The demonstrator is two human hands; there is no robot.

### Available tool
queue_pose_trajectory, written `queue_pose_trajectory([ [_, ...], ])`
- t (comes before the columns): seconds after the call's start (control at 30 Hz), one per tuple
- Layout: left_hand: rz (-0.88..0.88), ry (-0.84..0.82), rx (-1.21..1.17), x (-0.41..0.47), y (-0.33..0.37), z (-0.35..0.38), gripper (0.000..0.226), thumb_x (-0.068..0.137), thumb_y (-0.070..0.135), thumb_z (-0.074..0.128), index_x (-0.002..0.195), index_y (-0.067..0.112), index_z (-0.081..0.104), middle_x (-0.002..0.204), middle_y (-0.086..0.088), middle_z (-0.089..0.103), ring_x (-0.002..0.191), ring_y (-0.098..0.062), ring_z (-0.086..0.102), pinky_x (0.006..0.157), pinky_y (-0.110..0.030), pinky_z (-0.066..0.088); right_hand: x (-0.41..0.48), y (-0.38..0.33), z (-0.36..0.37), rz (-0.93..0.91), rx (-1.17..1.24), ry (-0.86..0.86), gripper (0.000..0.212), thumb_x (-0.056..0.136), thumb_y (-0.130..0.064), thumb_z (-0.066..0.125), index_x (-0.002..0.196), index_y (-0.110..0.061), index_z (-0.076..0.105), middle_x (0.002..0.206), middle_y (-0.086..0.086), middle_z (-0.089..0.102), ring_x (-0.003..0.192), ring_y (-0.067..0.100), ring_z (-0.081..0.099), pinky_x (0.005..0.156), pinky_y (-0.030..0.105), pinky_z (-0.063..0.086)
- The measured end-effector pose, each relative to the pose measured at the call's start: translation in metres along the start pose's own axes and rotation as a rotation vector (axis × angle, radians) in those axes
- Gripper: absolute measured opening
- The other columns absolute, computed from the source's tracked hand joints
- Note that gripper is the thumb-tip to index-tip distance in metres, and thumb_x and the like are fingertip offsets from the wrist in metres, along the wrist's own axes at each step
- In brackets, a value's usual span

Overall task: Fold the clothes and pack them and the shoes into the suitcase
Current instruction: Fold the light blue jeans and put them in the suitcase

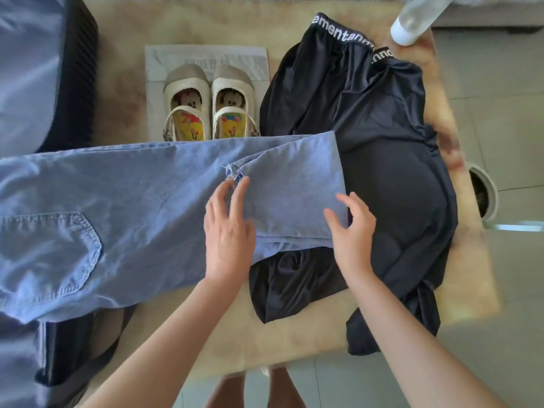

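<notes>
Now | left hand (pixel 229 231) flat on jeans (pixel 132 187) | right hand (pixel 354 231) spread, touching jeans

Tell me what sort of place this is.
Probably a room in a home: a marbled table on a tiled floor, with jeans, small shoes and a dark suitcase.

Soft, even daylight fills the scene; shadows are faint, the clearest a thin dark one under the right hand (pixel 353 231) on the black cloth (pixel 397 178); the table (pixel 294 343) looks hazy and washed; the floor (pixel 500 98) is brightest; the cloth has a dull sheen; the wide lens bends the edges, leaving the bottle (pixel 418 16) and suitcase (pixel 85 69) smeared; the left hand (pixel 229 234) is slightly blurred.
</notes>
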State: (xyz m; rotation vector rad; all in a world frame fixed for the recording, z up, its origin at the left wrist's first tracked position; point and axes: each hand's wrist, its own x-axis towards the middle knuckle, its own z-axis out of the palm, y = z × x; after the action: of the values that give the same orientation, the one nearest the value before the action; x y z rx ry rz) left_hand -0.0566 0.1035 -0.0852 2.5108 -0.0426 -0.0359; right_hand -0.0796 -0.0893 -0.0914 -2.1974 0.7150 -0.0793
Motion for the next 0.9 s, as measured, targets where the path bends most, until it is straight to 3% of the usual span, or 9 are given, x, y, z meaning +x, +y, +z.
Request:
queue_pose_trajectory([
  [0.07,0.216,-0.117,0.091,0.003,-0.002,0.005,0.063,0.082,0.001,0.066,0.140,0.013,0.047,0.149,-0.016,0.036,0.138,-0.035,0.031,0.111,-0.047,0.030,0.020,-0.001,-0.006,0.207,0.106,-0.024,0.054,0.086,-0.027,0.069,0.134,-0.016,0.049,0.132,0.002,0.053,0.123,0.018,0.046,0.101,0.024,0.037],
  [0.1,0.261,-0.216,0.146,0.004,-0.002,0.006,0.064,0.086,0.006,0.065,0.144,0.016,0.041,0.154,-0.016,0.028,0.143,-0.035,0.023,0.114,-0.048,0.024,0.029,-0.001,-0.007,0.297,0.178,-0.072,0.061,0.086,-0.029,0.070,0.139,-0.017,0.042,0.128,0.002,0.054,0.118,0.017,0.050,0.097,0.026,0.039],
  [0.17,0.238,-0.396,0.264,0.008,-0.005,0.009,0.070,0.097,0.021,0.052,0.153,0.025,0.010,0.160,-0.011,0.001,0.148,-0.029,-0.003,0.119,-0.044,0.005,0.042,-0.002,-0.006,0.368,0.217,-0.160,0.063,0.085,-0.031,0.070,0.139,-0.015,0.041,0.114,0.000,0.059,0.104,0.014,0.056,0.089,0.025,0.043],
  [0.27,0.200,-0.468,0.334,0.015,-0.012,0.011,0.067,0.102,0.033,0.035,0.150,0.029,-0.012,0.158,-0.006,-0.019,0.146,-0.022,-0.019,0.118,-0.040,-0.006,0.055,-0.002,0.000,0.321,0.204,-0.200,0.030,0.085,-0.023,0.070,0.098,0.002,0.061,0.084,0.004,0.058,0.080,0.018,0.056,0.068,0.028,0.043],
  [0.37,0.163,-0.499,0.327,0.018,-0.017,0.016,0.069,0.101,0.042,0.032,0.147,0.033,-0.018,0.157,-0.005,-0.023,0.145,-0.020,-0.022,0.118,-0.043,-0.005,0.059,-0.003,-0.006,0.188,0.180,-0.145,0.034,0.083,-0.014,0.069,0.065,0.000,0.043,0.063,0.004,0.039,0.062,0.016,0.037,0.056,0.028,0.030],
  [0.53,0.156,-0.526,0.337,0.012,0.001,0.031,0.071,0.088,0.059,0.019,0.142,0.037,-0.023,0.156,-0.002,-0.027,0.137,-0.014,-0.033,0.117,-0.045,-0.008,0.063,-0.002,-0.048,0.041,0.154,-0.068,0.028,0.084,-0.014,0.067,0.070,0.002,0.049,0.065,0.010,0.048,0.059,0.014,0.044,0.056,0.024,0.039],
  [0.63,0.146,-0.529,0.268,0.007,0.030,0.045,0.070,0.090,0.058,0.022,0.143,0.037,-0.019,0.156,-0.002,-0.026,0.137,-0.014,-0.033,0.117,-0.047,-0.009,0.073,0.007,-0.076,0.007,0.132,-0.043,0.031,0.083,-0.013,0.068,0.063,-0.004,0.046,0.059,0.003,0.045,0.053,0.005,0.040,0.050,0.014,0.034],
  [0.73,0.158,-0.483,0.216,0.007,0.056,0.059,0.070,0.084,0.063,0.009,0.143,0.038,-0.017,0.157,0.000,-0.024,0.138,-0.014,-0.033,0.114,-0.047,-0.013,0.085,0.010,-0.106,0.006,0.128,-0.028,0.036,0.083,-0.013,0.069,0.058,-0.012,0.043,0.054,-0.005,0.039,0.048,0.003,0.035,0.047,0.012,0.029],
  [0.9,0.141,-0.469,0.116,0.009,0.092,0.075,0.071,0.079,0.063,0.006,0.145,0.043,-0.010,0.153,0.007,-0.029,0.140,-0.010,-0.031,0.112,-0.042,-0.019,0.101,0.020,-0.139,-0.063,0.080,-0.021,0.026,0.085,-0.012,0.066,0.065,-0.006,0.050,0.055,-0.005,0.040,0.047,0.002,0.038,0.047,0.009,0.030],
])
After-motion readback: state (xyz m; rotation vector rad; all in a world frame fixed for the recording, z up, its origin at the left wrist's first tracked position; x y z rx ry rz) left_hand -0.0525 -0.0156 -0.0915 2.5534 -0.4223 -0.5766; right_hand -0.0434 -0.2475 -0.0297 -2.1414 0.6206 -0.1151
